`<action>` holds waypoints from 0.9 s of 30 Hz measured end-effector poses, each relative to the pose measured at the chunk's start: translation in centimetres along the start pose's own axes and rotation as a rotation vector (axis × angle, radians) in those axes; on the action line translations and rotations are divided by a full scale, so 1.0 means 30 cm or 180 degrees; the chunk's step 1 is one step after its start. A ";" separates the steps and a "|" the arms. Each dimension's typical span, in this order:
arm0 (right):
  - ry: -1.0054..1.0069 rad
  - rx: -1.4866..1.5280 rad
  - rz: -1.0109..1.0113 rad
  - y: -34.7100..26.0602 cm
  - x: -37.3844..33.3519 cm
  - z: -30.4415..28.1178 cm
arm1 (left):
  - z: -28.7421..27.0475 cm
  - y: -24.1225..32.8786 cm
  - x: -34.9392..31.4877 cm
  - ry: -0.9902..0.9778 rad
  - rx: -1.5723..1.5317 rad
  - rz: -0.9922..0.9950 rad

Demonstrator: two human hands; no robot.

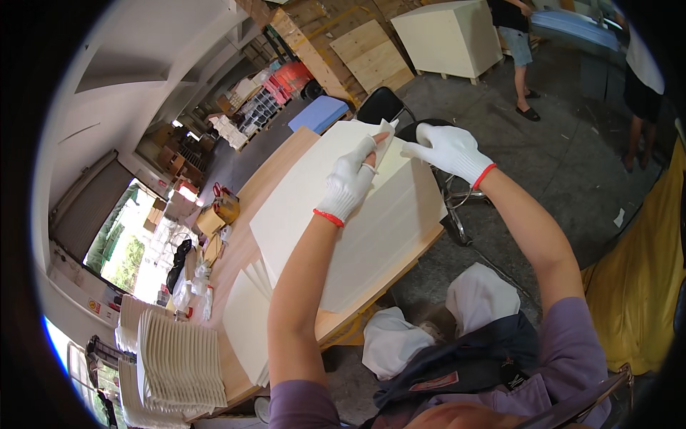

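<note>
The upturned pale strip [387, 146] lies against the tips of the left hand [349, 179], its long axis running away from the body; whether those fingers pinch it or only press beside it, I cannot tell. The left is nearer; the right hand [456, 154] sits just to the strip's right, its thumb apart from its curved fingers, with nothing visible between them. Beneath and nearer the body than both sets of fingers, white sheets [357, 243] spread over the wooden surface [275, 175]
</note>
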State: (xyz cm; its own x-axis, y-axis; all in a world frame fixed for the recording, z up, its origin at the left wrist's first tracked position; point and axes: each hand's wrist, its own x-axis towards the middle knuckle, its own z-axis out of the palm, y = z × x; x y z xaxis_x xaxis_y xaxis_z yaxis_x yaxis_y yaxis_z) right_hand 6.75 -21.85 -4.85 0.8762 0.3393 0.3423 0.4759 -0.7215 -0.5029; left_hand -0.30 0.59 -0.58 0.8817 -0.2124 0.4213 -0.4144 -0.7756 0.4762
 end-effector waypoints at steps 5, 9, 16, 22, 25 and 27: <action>0.0811 -0.0348 -0.1634 0.040 0.051 -0.014 | -0.013 0.045 0.009 -0.0324 0.0228 -0.0294; 0.0663 0.1159 -0.0866 -0.020 0.090 0.055 | -0.020 0.053 0.008 -0.0430 0.0148 -0.0475; 0.0854 0.2312 -0.0339 -0.017 0.068 0.135 | -0.003 0.044 0.013 -0.0414 0.0014 -0.0551; 0.0908 0.2452 -0.0302 -0.006 0.069 0.156 | 0.001 0.037 0.015 -0.0380 -0.0031 -0.0544; 0.0904 0.2532 -0.0347 -0.005 0.061 0.154 | -0.004 0.058 0.011 -0.0434 -0.0042 -0.0571; 0.0850 0.2429 -0.0256 -0.026 0.039 0.128 | -0.005 0.057 0.002 -0.0332 -0.0080 -0.0468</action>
State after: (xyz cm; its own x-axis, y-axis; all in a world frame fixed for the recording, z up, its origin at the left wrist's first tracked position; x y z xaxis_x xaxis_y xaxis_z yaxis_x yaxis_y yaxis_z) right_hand 7.68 -18.58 -7.10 0.8351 0.1476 0.5299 0.5422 -0.0580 -0.8383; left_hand -1.00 -0.66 0.37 0.9512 -0.1595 0.2640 -0.2837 -0.7880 0.5464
